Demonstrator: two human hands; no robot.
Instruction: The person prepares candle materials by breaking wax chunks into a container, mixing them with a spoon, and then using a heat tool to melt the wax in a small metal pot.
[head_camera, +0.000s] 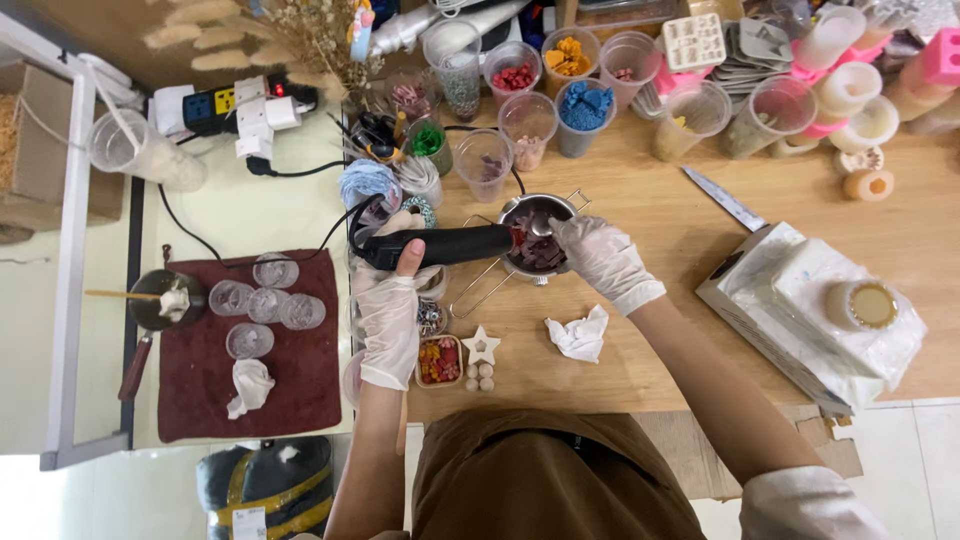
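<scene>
Gripping black heat gun (440, 245), left hand (388, 315) wraps handle, nozzle aimed into small metal pot (538, 238) just past fingertips, presumably to warm contents. Right hand (603, 258) closes on spoon (541, 226) in pot, seemingly stirring. Crumpled tissue (580, 335) lies below right wrist.

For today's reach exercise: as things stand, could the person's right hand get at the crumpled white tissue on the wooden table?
Probably yes. The crumpled white tissue lies in the open on the wooden table, just below the right hand, with nothing between them. But that hand is busy at the small metal pot and would have to let go first.
</scene>
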